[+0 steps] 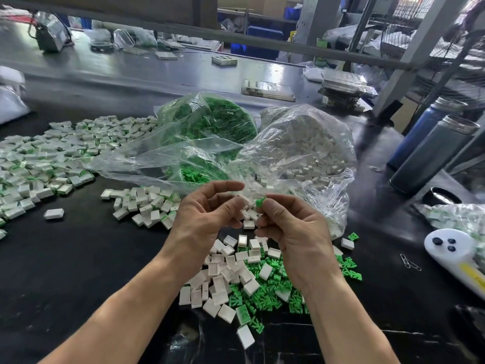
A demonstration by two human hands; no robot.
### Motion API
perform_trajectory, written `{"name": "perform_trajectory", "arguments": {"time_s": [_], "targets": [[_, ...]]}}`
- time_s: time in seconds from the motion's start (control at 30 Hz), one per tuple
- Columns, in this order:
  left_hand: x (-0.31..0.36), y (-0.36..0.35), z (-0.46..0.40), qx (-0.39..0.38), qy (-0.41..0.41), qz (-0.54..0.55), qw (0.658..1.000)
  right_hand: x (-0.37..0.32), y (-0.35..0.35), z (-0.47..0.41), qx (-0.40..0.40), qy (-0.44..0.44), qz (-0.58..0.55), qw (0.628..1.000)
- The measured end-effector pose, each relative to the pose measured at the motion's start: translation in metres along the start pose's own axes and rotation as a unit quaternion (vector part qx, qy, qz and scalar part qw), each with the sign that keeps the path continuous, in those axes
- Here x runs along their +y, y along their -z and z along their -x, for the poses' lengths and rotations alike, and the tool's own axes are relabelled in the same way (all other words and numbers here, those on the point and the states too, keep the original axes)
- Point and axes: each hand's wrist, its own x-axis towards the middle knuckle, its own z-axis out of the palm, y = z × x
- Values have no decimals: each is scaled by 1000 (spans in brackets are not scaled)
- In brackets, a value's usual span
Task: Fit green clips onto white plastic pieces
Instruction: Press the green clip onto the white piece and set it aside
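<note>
My right hand (291, 232) pinches a small green clip (260, 201) between thumb and forefinger, raised above the table. My left hand (207, 214) is close beside it, fingers curled; whether they hold a white piece is hidden. Below my hands lies a loose heap of white plastic pieces (228, 266) mixed with green clips (267, 298). A clear bag of green clips (210, 122) and a clear bag of white pieces (307, 145) lie open behind my hands.
A large spread of fitted white-and-green pieces (47, 158) covers the table's left side, with a smaller pile (144, 203) nearer. Two dark cylinders (433, 156) stand at the right. A white device (451, 253), paper clips (409, 262) and a small bag lie at right.
</note>
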Motion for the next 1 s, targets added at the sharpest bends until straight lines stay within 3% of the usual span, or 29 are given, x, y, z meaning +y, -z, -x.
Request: {"name": "perform_trajectory", "arguments": {"time_s": [0.1,0.4,0.73,1.0], "targets": [[-1,-2,0,-7,23,42,999,3,-2,0,-4,-6,-22,1000],[-1,-2,0,-19,34,24,999,5,0,-1,1,-5,13,1000],[-6,-2,1,-5,46,11,999,4,-9,3,60,33,77,995],[-6,-3,3,6,42,-8,999,6,-2,2,41,17,105,993]]}}
